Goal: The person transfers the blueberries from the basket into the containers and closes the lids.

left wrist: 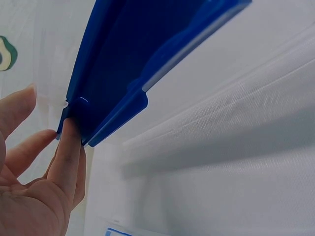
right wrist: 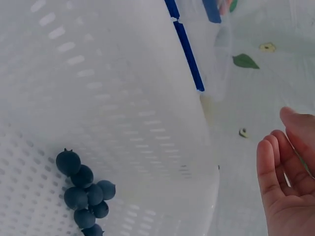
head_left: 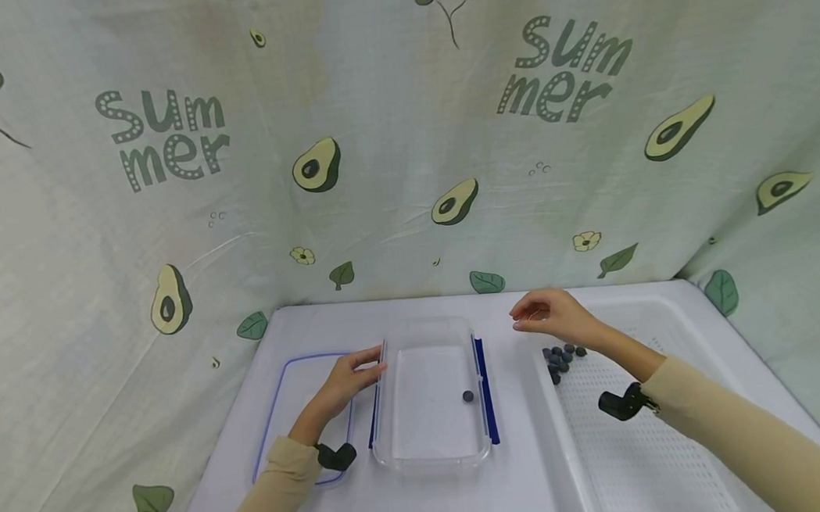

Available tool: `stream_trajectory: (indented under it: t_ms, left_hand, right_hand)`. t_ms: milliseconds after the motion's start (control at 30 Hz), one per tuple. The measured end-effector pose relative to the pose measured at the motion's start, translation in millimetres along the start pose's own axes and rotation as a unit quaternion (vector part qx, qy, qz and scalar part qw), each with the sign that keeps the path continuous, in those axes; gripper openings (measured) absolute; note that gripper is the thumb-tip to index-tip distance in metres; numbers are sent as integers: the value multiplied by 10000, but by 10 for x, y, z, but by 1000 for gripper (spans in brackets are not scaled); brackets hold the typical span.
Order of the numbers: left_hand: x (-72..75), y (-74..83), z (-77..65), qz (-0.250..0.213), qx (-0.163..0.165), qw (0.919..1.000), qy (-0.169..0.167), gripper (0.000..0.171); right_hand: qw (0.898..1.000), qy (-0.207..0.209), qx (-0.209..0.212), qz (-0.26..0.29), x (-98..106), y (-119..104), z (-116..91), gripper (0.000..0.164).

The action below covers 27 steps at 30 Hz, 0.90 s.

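Head view. Left hand [head_left: 347,383] holds the clear container [head_left: 420,428] at its left rim. To the right of this hold, inside the container and toward the opposite wall, sits one blueberry [head_left: 468,396]. A blue right flap [head_left: 486,392] runs along the container's side farther from the left hand. The blue-rimmed lid [head_left: 310,357] lies flat, partly beneath the left hand and wrist. Right hand [head_left: 553,315] is raised, thumb and fingers loosely bent, grip empty; it is near the far left corner of the white basket [head_left: 625,438]. Nearer the person than this hand, the loose blueberries [head_left: 553,360] gather by the basket's left wall.

Left wrist view. Fingers touch one end of the blue left flap [left wrist: 108,73], which slants away from them; thumb stands apart from the flap, its contact with the rim unclear here.

Right wrist view. Gap visible between thumb and fingertips. Loose blueberries lie well apart from the hand, inside the basket, several touching one another.
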<state>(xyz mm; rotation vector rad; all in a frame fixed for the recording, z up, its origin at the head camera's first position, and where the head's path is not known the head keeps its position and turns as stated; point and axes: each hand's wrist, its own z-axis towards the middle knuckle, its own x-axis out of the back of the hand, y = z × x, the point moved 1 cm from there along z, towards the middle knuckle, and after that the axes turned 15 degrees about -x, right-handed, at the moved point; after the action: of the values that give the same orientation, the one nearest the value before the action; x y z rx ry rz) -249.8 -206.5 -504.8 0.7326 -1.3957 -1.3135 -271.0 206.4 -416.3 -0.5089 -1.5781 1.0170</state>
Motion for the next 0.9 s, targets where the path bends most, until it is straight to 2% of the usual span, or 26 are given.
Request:
stream_trajectory:
  t_ms: [267,533,900]
  left_hand:
    - [-5,1,-9,-90,9,10000,-10,58]
    - [-14,31,-13,-57,9,10000,12,58]
    - [-12,21,-8,3,83,10000,15,58]
  right_hand:
    - [9987,109,-231,449,137,247,-161,20]
    - [9979,200,-528,328,194,412,-327,22]
    - [9967,318,-714,198,94,677,-474,21]
